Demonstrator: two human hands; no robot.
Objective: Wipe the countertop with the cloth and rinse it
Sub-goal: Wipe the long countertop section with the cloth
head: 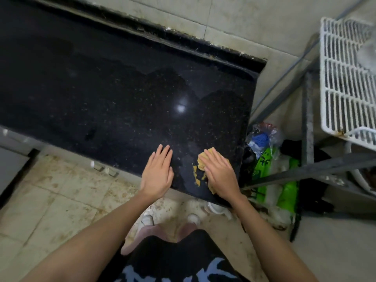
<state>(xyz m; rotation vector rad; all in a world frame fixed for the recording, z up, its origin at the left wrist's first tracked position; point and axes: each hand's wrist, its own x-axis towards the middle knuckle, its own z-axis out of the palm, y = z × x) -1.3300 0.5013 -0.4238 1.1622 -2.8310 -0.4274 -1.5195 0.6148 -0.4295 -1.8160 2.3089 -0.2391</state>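
Yellow cloth (203, 159) under flat right hand (218, 171) on black countertop (101, 98), left hand (157, 171) flat beside it, neither grip clenched.

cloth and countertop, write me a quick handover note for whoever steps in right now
Left hand: flat, fingers straight, resting on the countertop near its front edge, holding nothing.
Right hand: flat, pressing the yellow cloth onto the countertop's front right corner.
Done: wiping is under way; how much is covered cannot be told.
Left: finish wiping, then rinse the cloth. No sink or tap in view.
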